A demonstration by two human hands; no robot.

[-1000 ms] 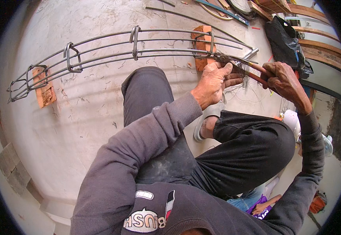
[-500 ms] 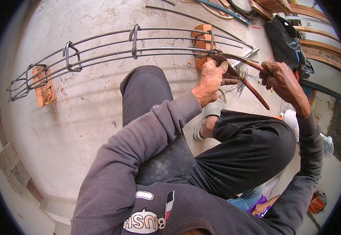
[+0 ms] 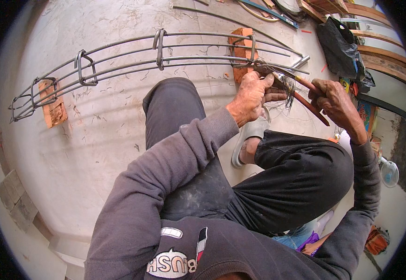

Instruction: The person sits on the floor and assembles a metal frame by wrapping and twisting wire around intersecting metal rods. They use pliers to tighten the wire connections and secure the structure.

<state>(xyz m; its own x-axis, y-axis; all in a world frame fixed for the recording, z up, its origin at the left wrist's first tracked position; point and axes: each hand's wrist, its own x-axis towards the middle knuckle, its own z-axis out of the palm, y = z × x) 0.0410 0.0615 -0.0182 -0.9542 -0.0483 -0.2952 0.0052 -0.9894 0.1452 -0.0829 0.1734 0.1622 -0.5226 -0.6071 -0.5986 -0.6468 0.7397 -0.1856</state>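
Observation:
A long cage of steel bars (image 3: pixel 191 58) with bent square ties runs across the floor before me. Its right part rests on an orange brick (image 3: pixel 243 43), its left end on another brick (image 3: pixel 54 105). My left hand (image 3: pixel 249 95) is closed at the cage's right tie, with a bundle of thin dark wires (image 3: pixel 289 91) sticking out of it. Pincers with reddish handles (image 3: pixel 312 109) have their jaws at the bar beside my left fingertips. Closed round the upper handle is my right hand (image 3: pixel 334 103); the lower handle hangs free. The jaw tips are partly hidden.
Loose steel rods (image 3: pixel 226 19) lie beyond the cage. A black bag (image 3: pixel 336 46) and wooden slats (image 3: pixel 382 58) are at the far right. Wire scraps litter the floor. Grey blocks (image 3: pixel 15 198) stand at the left. Part of another person (image 3: pixel 311 245) shows at lower right.
My right hand has come slightly down and toward me with the upper handle. The pincers' lower handle has swung up to the right, and the handles are closer together. My left hand stays put.

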